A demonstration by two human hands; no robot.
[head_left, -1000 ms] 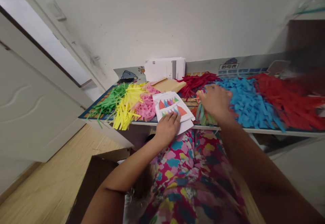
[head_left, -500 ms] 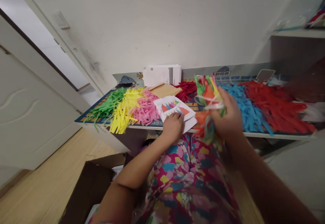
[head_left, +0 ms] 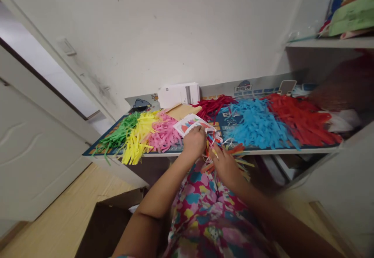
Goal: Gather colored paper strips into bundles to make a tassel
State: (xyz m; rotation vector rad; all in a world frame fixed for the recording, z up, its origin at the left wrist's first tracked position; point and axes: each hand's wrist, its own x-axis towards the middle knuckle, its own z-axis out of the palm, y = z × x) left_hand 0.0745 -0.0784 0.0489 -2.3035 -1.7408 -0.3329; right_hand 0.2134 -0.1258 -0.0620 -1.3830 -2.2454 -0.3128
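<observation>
At the front edge of the table, my left hand [head_left: 195, 143] is closed on the near side of a white paper packet [head_left: 187, 123] printed with coloured shapes. Just right of it, my right hand [head_left: 226, 166] grips a bundle of multicoloured strips [head_left: 236, 149]. Orange and yellow ends of the bundle fan out past that hand on the right, and a white tie loops near the fingertips. The bundle's front end is up against the packet; whether it is inside, I cannot tell. My fingers partly hide both.
Loose strips lie in heaps: green [head_left: 124, 130], yellow [head_left: 140, 135], pink [head_left: 165, 133], dark red [head_left: 214, 106], blue [head_left: 258, 123] and red [head_left: 304, 119]. A tan envelope [head_left: 182, 112] and white cards [head_left: 178, 94] are by the wall. A cardboard box [head_left: 101, 227] stands on the floor.
My right hand has come down and left, bringing the multicoloured bundle from above the table to the packet. My left hand stays at the packet. The camera view has shifted right.
</observation>
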